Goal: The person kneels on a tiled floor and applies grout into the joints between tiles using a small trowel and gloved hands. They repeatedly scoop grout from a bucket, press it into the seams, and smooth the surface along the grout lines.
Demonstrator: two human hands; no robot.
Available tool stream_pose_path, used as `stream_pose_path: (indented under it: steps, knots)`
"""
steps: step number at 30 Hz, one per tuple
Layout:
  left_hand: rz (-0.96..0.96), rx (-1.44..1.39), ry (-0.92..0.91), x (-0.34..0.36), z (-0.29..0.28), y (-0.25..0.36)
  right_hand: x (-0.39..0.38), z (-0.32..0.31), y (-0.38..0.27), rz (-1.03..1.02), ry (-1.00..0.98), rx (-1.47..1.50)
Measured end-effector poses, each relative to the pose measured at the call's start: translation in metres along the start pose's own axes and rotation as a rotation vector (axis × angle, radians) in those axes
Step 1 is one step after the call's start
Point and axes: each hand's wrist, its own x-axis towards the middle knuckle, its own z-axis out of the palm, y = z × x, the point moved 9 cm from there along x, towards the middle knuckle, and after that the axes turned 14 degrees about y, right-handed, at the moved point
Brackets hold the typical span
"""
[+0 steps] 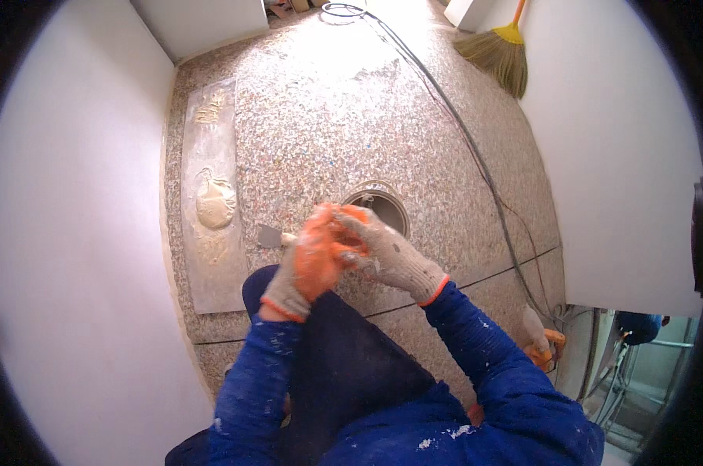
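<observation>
My left hand [314, 256] and my right hand [386, 256], both in orange-coated knit gloves, meet above the floor in front of my dark-clad leg. Their fingers are bent and pressed together; anything between them is hidden. A putty knife [271, 236] shows just left of my left hand, its handle partly behind the glove. Behind my hands is a round, rimmed container or opening [390, 210], partly covered by them. Along the left lies a long pale board [208, 276] with beige paste [215, 202] spread on it in patches.
White walls [80, 225] flank the speckled floor [289, 132]. Cables [468, 147] run down the right side, near a straw broom [499, 58] at the upper right. An orange tool [544, 346] lies lower right, beside an opening or glass [662, 365] showing metal bars and someone in blue.
</observation>
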Motion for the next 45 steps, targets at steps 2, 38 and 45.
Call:
stream_pose_path:
  steps: [2,38,45]
  knots:
    - [-0.207,-0.133,-0.197,-0.001,0.034,-0.025,0.011,-0.019,0.027,-0.013,0.019,-0.139]
    - [-0.567,-0.78,0.627,-0.157,-0.183,-0.071,0.016,-0.062,0.163,0.551,-0.198,0.366]
    - [-0.762,-0.857,0.785,-0.19,-0.141,-0.141,0.036,-0.068,0.143,0.469,0.034,-0.335]
